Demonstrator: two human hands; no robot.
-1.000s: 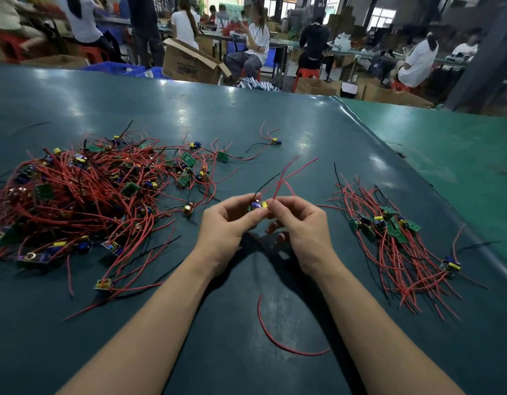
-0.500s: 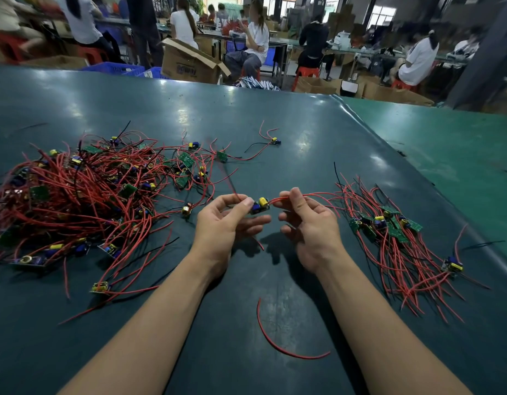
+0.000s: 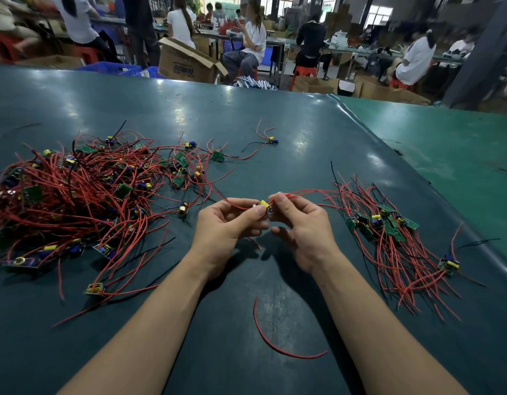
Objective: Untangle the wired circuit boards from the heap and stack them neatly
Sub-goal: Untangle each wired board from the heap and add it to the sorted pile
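Observation:
A tangled heap (image 3: 75,189) of small green circuit boards with red and black wires covers the left of the dark green table (image 3: 246,124). On the right lies a tidier stack (image 3: 386,226) of boards, their wires fanned out toward me. Between the two, my left hand (image 3: 226,232) and my right hand (image 3: 300,226) together pinch one small circuit board (image 3: 264,205) with a yellow part, lifted a little above the table. Its red wires arc to the right over the stack, held by my right fingers.
A loose red wire (image 3: 275,346) lies on the table near my forearms. Single boards (image 3: 271,140) sit apart toward the table's far side. A lighter green table (image 3: 446,155) adjoins on the right. Beyond are people seated at benches, cardboard boxes (image 3: 186,62) and blue crates.
The held board's red wires, first pointing up and away, have swung to the right over the stack. My hands have parted slightly and still hold the board between them.

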